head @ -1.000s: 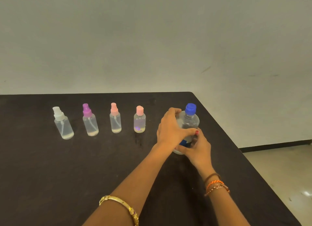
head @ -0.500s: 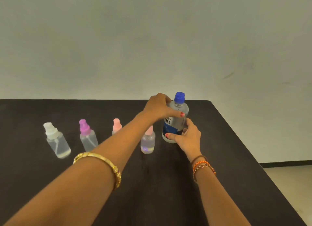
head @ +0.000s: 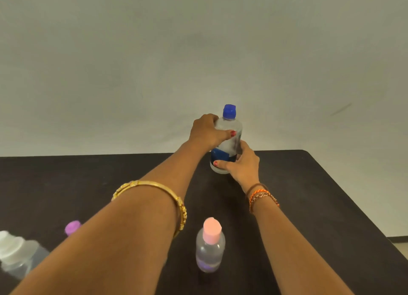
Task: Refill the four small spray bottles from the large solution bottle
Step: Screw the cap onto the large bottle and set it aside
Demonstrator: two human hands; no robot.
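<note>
The large clear solution bottle (head: 229, 138) with a blue cap and blue label stands upright near the far edge of the dark table (head: 320, 206). My left hand (head: 206, 132) grips its upper body and my right hand (head: 240, 162) grips its lower part at the label. Near the bottom stands a small bottle with a pink cap (head: 210, 246). A purple cap (head: 72, 226) and a white-capped spray bottle (head: 15, 256) peek out at the lower left, partly behind my left forearm. The fourth small bottle is hidden.
A plain pale wall fills the background. The table's right edge runs diagonally down to the lower right, with light floor (head: 400, 243) beyond it.
Both hands have pushed the large bottle farther from me toward the table's far edge. The view has tilted up, so the small bottles now sit low in the frame.
</note>
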